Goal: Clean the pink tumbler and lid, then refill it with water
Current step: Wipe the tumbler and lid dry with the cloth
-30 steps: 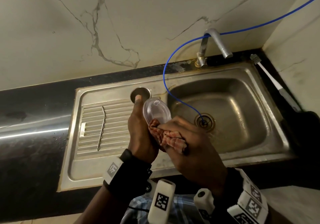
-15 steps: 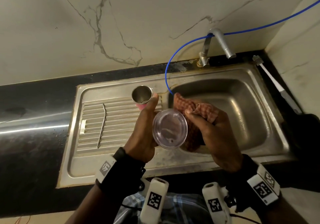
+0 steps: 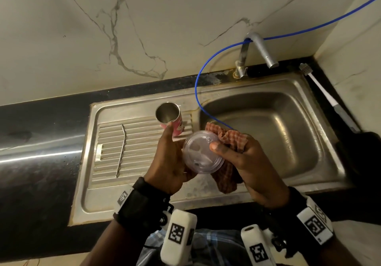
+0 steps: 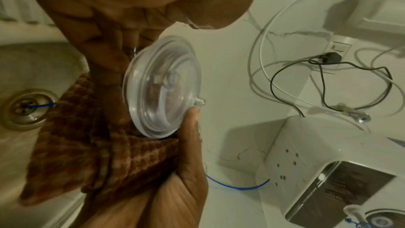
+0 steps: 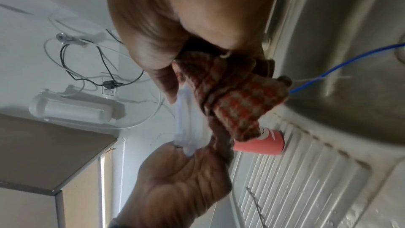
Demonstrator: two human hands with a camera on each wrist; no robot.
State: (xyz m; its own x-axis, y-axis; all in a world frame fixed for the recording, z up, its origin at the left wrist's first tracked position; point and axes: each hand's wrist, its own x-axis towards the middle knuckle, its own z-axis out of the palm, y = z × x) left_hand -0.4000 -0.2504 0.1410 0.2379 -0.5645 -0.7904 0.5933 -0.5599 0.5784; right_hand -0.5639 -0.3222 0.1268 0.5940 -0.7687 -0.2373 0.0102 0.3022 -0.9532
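Observation:
The pink tumbler stands upright and uncovered on the sink's drainboard, its steel inside showing; it also shows as the tumbler. Over the drainboard's right edge my left hand grips the clear round lid by its left rim. My right hand holds a red checked cloth bunched behind the lid, with its thumb pressed on the lid's face. From the left wrist, the lid stands against the cloth. In the right wrist view the lid is edge-on beside the cloth.
A bent metal straw lies on the ribbed drainboard. The faucet stands over the steel sink basin. A blue tube runs down into the drain. A long white brush lies along the basin's right side.
The lid has turned to face the camera. My right hand with the cloth moved from under the lid to behind it, and its thumb came onto the lid's face.

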